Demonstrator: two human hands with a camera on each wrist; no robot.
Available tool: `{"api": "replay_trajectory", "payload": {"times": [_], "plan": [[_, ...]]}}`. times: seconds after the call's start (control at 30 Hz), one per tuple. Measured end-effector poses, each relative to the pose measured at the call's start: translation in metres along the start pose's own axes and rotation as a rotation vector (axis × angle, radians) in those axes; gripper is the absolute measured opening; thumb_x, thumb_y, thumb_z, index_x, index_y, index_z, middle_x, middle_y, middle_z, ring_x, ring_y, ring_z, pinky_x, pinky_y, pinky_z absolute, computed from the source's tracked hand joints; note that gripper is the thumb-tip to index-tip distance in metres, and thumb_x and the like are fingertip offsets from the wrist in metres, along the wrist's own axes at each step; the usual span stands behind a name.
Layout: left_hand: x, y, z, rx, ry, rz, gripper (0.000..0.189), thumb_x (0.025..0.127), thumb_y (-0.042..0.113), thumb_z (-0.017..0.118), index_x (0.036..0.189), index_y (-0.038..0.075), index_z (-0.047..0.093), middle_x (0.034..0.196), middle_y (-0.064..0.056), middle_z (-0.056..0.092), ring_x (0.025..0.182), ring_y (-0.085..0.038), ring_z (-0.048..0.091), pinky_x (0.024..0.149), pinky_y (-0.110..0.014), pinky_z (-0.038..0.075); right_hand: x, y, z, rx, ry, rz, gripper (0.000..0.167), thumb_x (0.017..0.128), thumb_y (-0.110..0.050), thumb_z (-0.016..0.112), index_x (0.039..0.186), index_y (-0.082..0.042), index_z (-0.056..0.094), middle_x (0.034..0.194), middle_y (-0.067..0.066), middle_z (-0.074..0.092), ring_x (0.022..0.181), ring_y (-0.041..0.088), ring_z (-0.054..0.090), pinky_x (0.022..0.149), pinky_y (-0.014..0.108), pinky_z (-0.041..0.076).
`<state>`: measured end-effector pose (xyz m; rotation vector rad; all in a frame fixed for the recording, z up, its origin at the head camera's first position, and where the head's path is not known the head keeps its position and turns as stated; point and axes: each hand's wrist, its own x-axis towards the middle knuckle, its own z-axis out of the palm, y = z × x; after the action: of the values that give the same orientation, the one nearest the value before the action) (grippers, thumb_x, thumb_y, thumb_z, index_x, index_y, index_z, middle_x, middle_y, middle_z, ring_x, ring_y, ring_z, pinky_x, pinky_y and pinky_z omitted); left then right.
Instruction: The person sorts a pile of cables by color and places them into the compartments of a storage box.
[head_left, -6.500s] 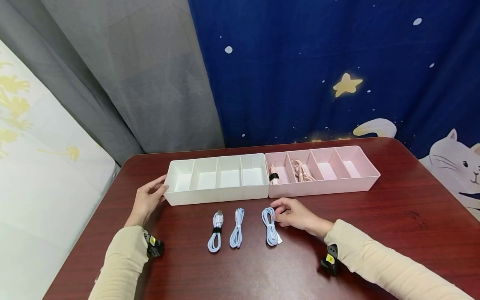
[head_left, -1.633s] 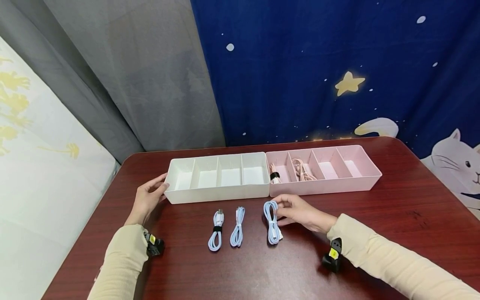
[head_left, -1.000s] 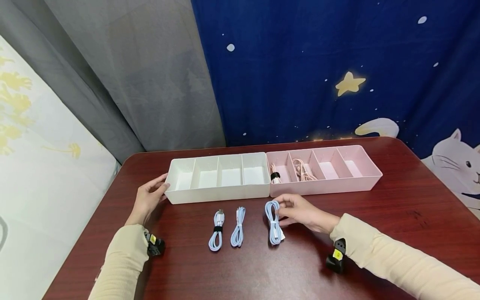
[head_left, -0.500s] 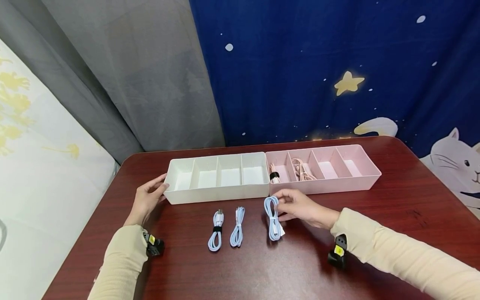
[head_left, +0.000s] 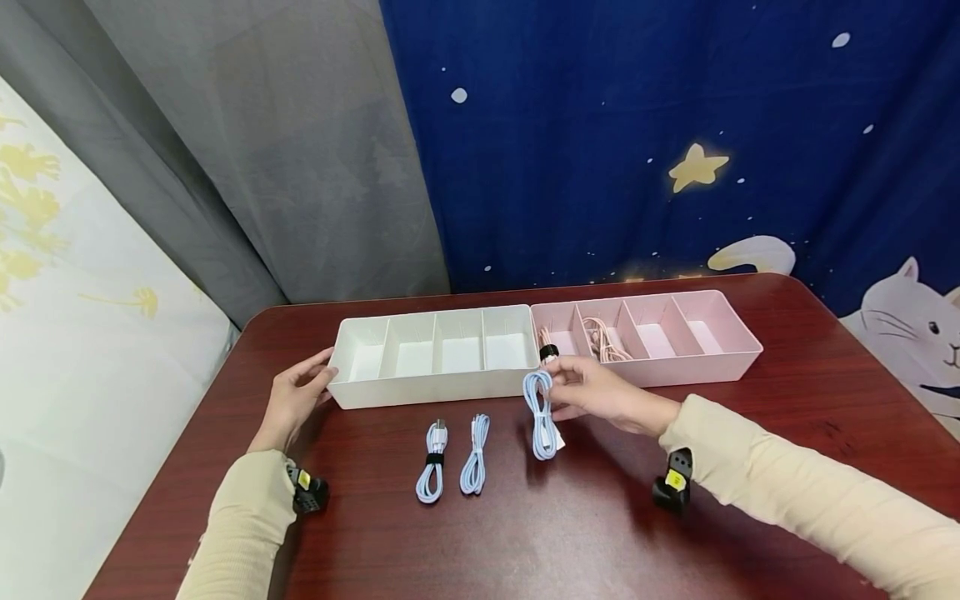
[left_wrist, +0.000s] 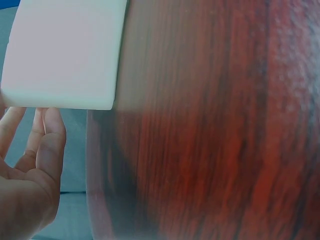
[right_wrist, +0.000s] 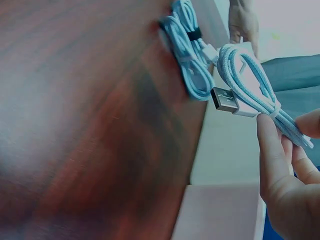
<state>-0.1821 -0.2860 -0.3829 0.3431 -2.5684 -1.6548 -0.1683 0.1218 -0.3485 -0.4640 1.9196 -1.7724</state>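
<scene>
Fingers of the right hand (head_left: pixel 600 392) pinch, thumb opposed to fingertips, a pale-blue braided cable coil (head_left: pixel 542 415), oval and white-tied, held clear of the red-brown wooden table (head_left: pixel 480 550). Just beyond these fingertips projects a metal-tipped white USB plug (right_wrist: pixel 224 99). Well across from this pinch, fingers of the left hand (head_left: pixel 296 404) are extended, touching one end of a white rectangular plastic four-compartment box (head_left: pixel 435 390). Judged by appearance, the coil is light and pliant, its woven sleeve unlikely to slip; the plug is rigid and may swing. Recommended hold: bundled strands beside the tie, where loops should splay least.
</scene>
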Motion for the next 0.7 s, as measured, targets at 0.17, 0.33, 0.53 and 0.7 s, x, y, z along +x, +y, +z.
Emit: {"api": "replay_trajectory", "payload": {"times": [0.17, 0.33, 0.53, 0.7], "plan": [[0.000, 0.000, 0.000, 0.000, 0.002, 0.002, 0.048, 0.087, 0.028, 0.058, 0.131, 0.012, 0.046, 0.108, -0.011, 0.051, 0.077, 0.001, 0.054, 0.066, -0.017, 0.048, 0.005, -0.008, -0.001, 0.001, 0.010, -0.011, 0.027, 0.084, 0.004, 0.050, 0.109, 0.014, 0.047, 0.088, 0.018, 0.056, 0.080, 0.021, 0.058, 0.072, 0.042, 0.050], [-0.001, 0.001, 0.000, -0.001, 0.001, 0.004, 0.049, 0.086, 0.029, 0.058, 0.131, 0.013, 0.046, 0.108, -0.011, 0.052, 0.078, 0.001, 0.054, 0.067, -0.018, 0.048, 0.010, -0.010, -0.002, -0.007, 0.034, -0.011, 0.032, 0.083, 0.005, 0.049, 0.113, 0.016, 0.045, 0.087, 0.017, 0.055, 0.076, 0.019, 0.058, 0.072, 0.041, 0.050], [-0.001, 0.001, 0.000, -0.001, 0.002, 0.005, 0.049, 0.086, 0.029, 0.058, 0.131, 0.013, 0.046, 0.108, -0.011, 0.052, 0.077, 0.001, 0.054, 0.067, -0.018, 0.049, 0.016, -0.013, -0.004, -0.005, 0.072, -0.002, 0.036, 0.081, 0.006, 0.049, 0.116, 0.016, 0.043, 0.088, 0.015, 0.052, 0.073, 0.016, 0.059, 0.072, 0.039, 0.050], [-0.002, 0.001, 0.000, -0.001, 0.007, 0.008, 0.048, 0.086, 0.028, 0.058, 0.130, 0.012, 0.046, 0.106, -0.010, 0.052, 0.076, 0.001, 0.054, 0.067, -0.018, 0.048, 0.021, -0.017, -0.006, 0.003, 0.098, 0.002, 0.036, 0.082, 0.006, 0.049, 0.117, 0.014, 0.043, 0.086, 0.010, 0.051, 0.072, 0.016, 0.060, 0.071, 0.037, 0.050]]}}
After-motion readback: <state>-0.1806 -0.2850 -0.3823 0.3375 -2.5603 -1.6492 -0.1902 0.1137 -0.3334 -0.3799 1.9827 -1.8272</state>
